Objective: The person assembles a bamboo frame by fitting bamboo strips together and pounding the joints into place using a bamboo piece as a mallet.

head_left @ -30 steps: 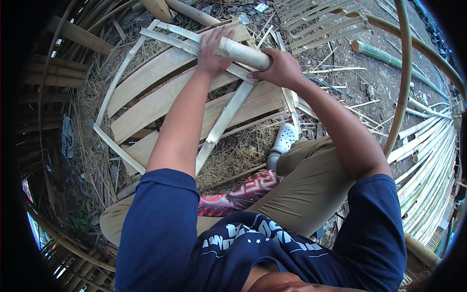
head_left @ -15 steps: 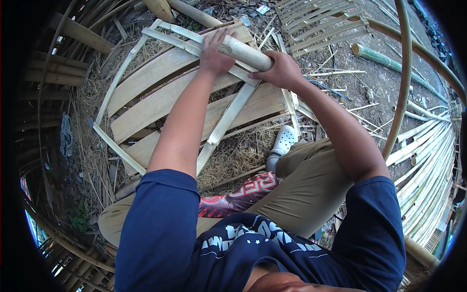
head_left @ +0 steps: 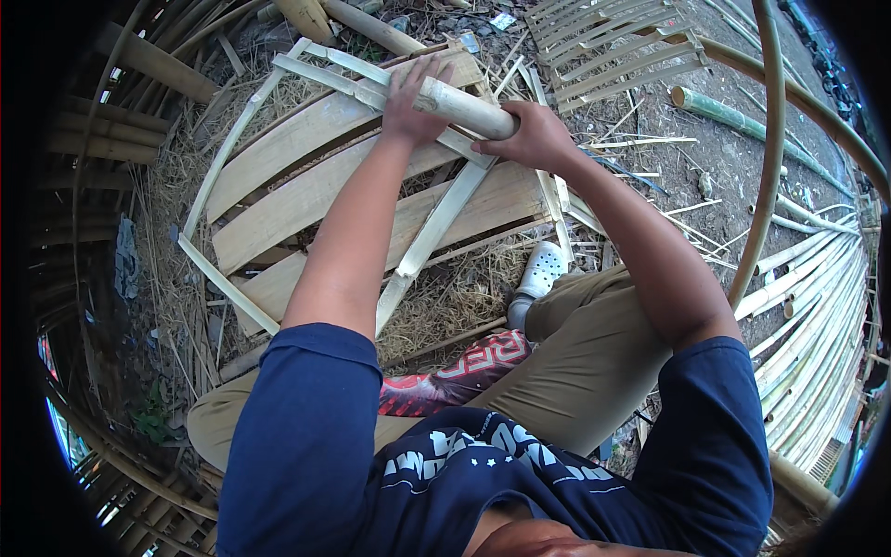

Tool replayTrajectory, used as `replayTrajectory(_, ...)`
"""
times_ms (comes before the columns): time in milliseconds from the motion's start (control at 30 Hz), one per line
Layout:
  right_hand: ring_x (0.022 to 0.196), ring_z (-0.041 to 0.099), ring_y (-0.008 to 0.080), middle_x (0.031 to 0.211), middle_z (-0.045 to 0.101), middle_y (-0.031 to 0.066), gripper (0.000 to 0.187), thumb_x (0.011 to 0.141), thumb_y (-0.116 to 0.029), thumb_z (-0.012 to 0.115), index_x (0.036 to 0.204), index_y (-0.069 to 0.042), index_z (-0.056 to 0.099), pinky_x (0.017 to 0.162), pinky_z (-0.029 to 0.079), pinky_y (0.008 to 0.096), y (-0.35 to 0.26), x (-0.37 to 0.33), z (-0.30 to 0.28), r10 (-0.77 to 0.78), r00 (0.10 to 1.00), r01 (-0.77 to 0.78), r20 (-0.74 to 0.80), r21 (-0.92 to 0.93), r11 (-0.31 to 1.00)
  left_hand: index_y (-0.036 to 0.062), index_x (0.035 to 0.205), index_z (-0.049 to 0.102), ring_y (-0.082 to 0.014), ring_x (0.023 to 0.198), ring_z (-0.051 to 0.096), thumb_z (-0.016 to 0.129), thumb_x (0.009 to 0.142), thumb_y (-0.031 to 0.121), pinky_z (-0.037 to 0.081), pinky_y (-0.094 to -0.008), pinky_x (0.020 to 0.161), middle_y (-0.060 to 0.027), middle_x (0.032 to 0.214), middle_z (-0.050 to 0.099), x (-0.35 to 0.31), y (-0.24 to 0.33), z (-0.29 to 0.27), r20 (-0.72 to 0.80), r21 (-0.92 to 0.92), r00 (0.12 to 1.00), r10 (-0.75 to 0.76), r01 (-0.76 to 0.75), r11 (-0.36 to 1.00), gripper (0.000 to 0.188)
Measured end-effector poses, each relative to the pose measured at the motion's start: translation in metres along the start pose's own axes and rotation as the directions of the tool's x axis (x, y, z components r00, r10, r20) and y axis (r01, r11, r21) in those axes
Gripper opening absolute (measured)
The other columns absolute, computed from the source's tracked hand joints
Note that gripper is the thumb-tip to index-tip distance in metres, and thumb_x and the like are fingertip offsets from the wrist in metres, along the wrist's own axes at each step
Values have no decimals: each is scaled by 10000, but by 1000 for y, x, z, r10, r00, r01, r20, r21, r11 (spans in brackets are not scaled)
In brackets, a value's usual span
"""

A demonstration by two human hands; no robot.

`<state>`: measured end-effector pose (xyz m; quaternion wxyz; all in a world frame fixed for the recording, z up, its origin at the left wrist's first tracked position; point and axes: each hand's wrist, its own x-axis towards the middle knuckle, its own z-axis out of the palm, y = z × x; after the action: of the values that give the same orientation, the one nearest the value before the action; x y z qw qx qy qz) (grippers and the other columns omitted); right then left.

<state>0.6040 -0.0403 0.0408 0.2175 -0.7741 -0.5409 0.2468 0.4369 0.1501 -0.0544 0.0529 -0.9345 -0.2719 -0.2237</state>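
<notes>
A short, thick pale bamboo pole [head_left: 469, 110] lies slantwise over a bent frame of split bamboo strips [head_left: 345, 85]. My right hand [head_left: 531, 135] is closed round its right end, thumb toward me. At the pole's left end, my left hand [head_left: 414, 104] lies across the strips with its fingers stretched away from me and slightly apart; its palm side is hidden. Under the frame sit broad wooden slats [head_left: 297, 218] with gaps between them. Another split strip [head_left: 436, 232] runs from near my right hand back toward my left forearm.
Dry straw [head_left: 445, 302] and loose splinters cover the ground. A green bamboo pole [head_left: 733, 116] and a slatted bamboo panel [head_left: 617, 46] lie at the far right. Nearer on the right are many long bamboo poles [head_left: 807, 325]. A curved upright pole [head_left: 772, 158] stands beside my right arm.
The right end of the pole has shifted very slightly left and toward me, along with my right hand. My left hand stays in nearly the same place.
</notes>
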Motion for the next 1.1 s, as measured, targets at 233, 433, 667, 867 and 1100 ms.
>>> replayTrajectory(233,962,751,298,1046,771,166,768,678,-519,968,1214,-18,741,889,569,419,-4,-6,-3,-61,998,62,21,-36,997,230,1591,501,-327,1559,392,578,985,395,246,-633,1261,-134,1648,474,0,0,-5,-55,-57,998,5,-8,998,633)
replayTrajectory(433,987,763,291,1038,787,144,706,664,-518,946,1164,-54,765,893,581,416,-2,-4,2,-28,1000,28,-4,8,1000,238,1594,495,-325,1563,384,604,968,404,247,-627,1264,-127,1662,455,0,-2,-3,-37,14,999,22,-21,1000,657)
replayTrajectory(667,888,771,275,953,791,114,655,696,-516,914,1149,-65,768,834,587,414,-5,-6,2,-43,998,40,-45,-56,998,227,1591,499,-313,1575,363,586,993,391,237,-626,1266,-130,1659,458,2,0,-5,-15,-36,1000,-8,7,999,626)
replayTrajectory(867,882,768,272,955,790,107,640,699,-523,908,1132,-73,770,836,583,412,-7,-7,2,20,999,-21,-33,-19,1000,259,1568,527,-289,1538,429,505,1073,336,315,-620,1222,-72,1648,485,1,5,-6,-45,64,999,2,1,998,502)
replayTrajectory(1100,913,767,276,979,789,120,659,696,-531,906,1142,-65,770,850,582,419,-11,-6,0,27,999,-28,-18,-60,998,218,1585,503,-314,1571,371,552,1011,398,239,-630,1263,-126,1659,460,2,0,-5,-20,5,1000,6,-6,1000,604)
